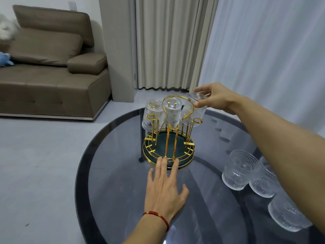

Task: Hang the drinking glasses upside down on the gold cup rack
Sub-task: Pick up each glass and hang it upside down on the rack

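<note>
The gold cup rack (169, 138) with a dark green round base stands on the round smoked-glass table (123, 191). Two ribbed clear glasses hang upside down on it, one at the left (152, 114) and one in the middle (172, 111). My right hand (214, 97) grips the base of a third ribbed glass (195, 110), upside down and tilted over a right-hand prong. My left hand (165, 187) lies flat on the table, fingers spread, fingertips touching the rack's front rim. Three more glasses stand upright at the right: (240, 169), (263, 180), (285, 214).
My right forearm (281, 138) crosses above the upright glasses. The table's edge curves at the left and far side. A brown sofa (52, 67) stands at the back left, curtains (168, 43) behind the table, grey floor around.
</note>
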Tool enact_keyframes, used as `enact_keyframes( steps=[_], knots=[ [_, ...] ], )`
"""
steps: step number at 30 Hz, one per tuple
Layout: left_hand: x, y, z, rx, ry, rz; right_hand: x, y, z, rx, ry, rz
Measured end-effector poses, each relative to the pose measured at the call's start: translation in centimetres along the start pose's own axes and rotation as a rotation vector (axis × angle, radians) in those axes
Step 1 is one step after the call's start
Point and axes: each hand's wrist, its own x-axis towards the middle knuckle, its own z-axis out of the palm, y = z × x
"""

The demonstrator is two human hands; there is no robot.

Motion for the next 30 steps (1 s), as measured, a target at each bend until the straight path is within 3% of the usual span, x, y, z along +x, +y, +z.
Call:
enact_keyframes(
  steps=[5, 19, 23, 30],
  knots=[
    [-0.2, 0.1, -0.1, -0.007, 0.023, 0.003, 0.7, 0.0, 0.5, -0.058, -0.111, -0.038],
    [0.1, 0.1, -0.1, 0.005, 0.007, -0.009, 0.3, 1.4, 2.1, 0.050, -0.202, 0.014],
    [0.2, 0.1, -0.3, 0.021, -0.004, -0.010, -3.7, 2.2, 1.8, 0.139, 0.047, 0.051],
    [-0.1, 1.7, -1.4, 0.022, -0.021, -0.049, -18.1, 4.7, 2.8, 0.031, 0.529, 0.084]
  ],
)
